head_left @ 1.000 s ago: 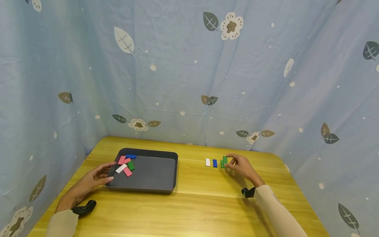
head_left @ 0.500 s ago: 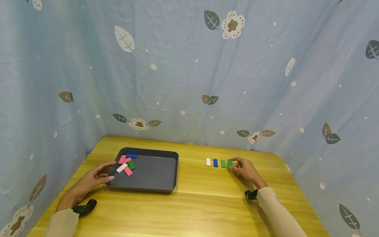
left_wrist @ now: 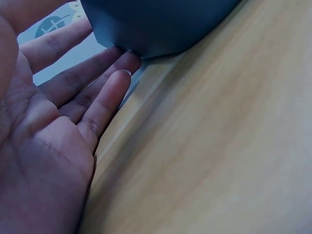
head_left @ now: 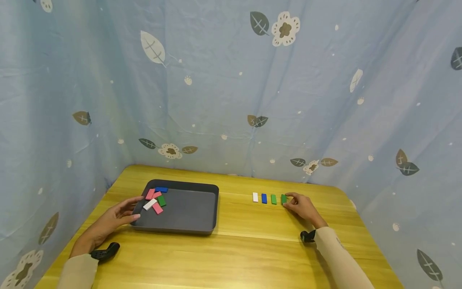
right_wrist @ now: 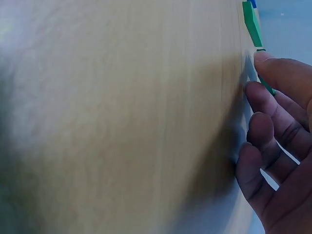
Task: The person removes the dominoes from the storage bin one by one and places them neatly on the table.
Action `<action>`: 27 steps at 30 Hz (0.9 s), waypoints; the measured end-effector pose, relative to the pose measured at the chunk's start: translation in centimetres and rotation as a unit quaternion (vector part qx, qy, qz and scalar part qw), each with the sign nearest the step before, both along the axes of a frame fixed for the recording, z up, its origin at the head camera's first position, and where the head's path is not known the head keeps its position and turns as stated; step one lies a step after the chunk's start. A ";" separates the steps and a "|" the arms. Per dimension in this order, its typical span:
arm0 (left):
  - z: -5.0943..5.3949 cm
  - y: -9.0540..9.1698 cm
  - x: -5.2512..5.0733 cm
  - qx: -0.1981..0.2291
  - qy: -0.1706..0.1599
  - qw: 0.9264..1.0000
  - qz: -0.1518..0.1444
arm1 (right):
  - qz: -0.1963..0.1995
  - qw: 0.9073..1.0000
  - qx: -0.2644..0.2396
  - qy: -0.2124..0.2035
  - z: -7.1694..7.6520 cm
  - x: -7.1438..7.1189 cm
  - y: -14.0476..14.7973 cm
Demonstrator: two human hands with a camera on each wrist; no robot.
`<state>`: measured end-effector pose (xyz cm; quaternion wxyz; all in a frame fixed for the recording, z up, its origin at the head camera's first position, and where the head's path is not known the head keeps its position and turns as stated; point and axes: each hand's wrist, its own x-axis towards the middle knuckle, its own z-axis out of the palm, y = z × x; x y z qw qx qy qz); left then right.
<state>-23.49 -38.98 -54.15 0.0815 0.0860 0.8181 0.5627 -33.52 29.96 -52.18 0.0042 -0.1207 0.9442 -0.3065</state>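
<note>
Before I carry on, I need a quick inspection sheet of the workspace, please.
Surface: wooden table.
Job's things: dark tray with six coloured blocks heaped at its left end; right of it, a row of white block, blue block, light green block, dark green block.
Clutter: nothing seen.
Hands: left hand touches the tray's left end; right hand pinches the dark green block.
Cables: nothing seen.
Surroundings: patterned blue curtain behind and both sides.
</note>
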 end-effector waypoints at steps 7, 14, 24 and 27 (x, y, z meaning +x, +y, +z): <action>0.4 0.2 0.0 -0.001 -0.015 1.000 0.008 | 0.016 1.000 0.014 0.000 -0.1 -0.4 0.1; 0.2 0.2 -0.2 0.004 -0.009 1.000 0.007 | 0.010 1.000 0.016 -0.003 0.0 -0.6 0.4; -0.1 0.0 0.0 0.017 -0.019 1.000 0.007 | 0.022 0.999 -0.012 -0.024 0.6 -0.7 0.1; 0.0 -0.1 0.0 0.017 -0.018 1.000 0.003 | 0.024 0.999 -0.028 -0.020 1.5 -0.9 -0.4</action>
